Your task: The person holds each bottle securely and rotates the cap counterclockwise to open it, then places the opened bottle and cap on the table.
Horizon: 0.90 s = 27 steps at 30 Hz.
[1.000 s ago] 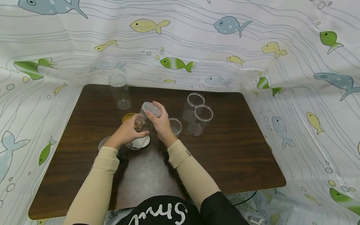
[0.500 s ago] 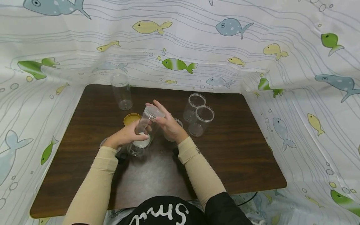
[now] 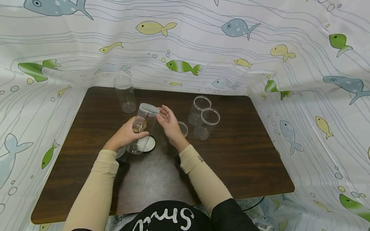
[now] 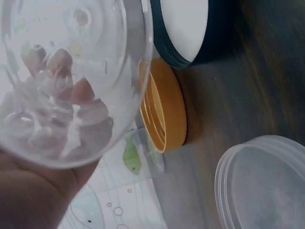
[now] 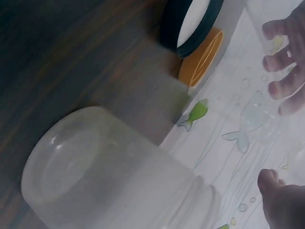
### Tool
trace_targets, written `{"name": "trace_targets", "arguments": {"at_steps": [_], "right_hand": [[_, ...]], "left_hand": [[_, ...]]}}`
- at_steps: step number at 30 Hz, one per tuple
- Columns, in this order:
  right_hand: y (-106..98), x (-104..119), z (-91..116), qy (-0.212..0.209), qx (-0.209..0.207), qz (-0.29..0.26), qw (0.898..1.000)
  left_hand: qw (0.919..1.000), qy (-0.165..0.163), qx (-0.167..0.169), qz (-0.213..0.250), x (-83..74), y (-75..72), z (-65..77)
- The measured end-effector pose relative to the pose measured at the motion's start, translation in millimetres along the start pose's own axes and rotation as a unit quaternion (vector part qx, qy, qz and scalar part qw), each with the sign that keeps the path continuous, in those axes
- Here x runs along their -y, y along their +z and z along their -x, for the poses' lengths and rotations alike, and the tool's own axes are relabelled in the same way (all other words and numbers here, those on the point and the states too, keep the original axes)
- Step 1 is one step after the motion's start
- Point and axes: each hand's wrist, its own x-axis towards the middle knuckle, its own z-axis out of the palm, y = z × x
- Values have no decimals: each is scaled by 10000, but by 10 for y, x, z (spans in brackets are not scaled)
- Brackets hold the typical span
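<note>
My left hand grips a clear plastic jar around its body, and the jar leans slightly above the table. A translucent screw lid sits on its top. In the left wrist view the jar's round base fills the upper left, with fingers blurred behind the plastic. My right hand is beside the lid, fingers extended and thumb apart; whether a fingertip touches the lid I cannot tell. Below the held jar lie a black lid with a white inside and a yellow-orange lid.
Another clear jar stands just behind my right wrist. Two open clear jars stand to the right, and a tall one at the back left. A translucent lid lies near my left wrist. A fish-print curtain surrounds the table.
My left hand has brought the jar more upright and a little left. The right hand, which was around the lid, has come away to its right with fingers loosened.
</note>
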Motion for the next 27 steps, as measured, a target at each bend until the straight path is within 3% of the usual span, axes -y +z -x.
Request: {"name": "trace_targets", "arguments": {"at_steps": [3, 6, 12, 16, 21, 24, 27], "right_hand": [[65, 21, 23, 233, -109, 112, 9996], [114, 42, 20, 305, -131, 113, 9994], [147, 85, -24, 164, -289, 290, 9990], [134, 134, -56, 91, -232, 59, 9997], [33, 105, -69, -99, 643, -731, 9952], [-29, 81, -70, -252, 1379, -1169, 9832], [-66, 79, -89, -413, 1929, -1573, 9677]], "left_hand": [[9995, -93, -13, -316, -9, 12, -2], [9993, 32, 109, -362, -22, 35, -14], [9989, 244, 375, -119, -64, 74, -35], [9978, 325, 545, 176, -86, 95, -45], [9875, 772, 1052, 884, -78, 127, -27], [9788, 930, 1411, 1153, -70, 129, 1], [9762, 950, 1512, 1229, -70, 122, 25]]}}
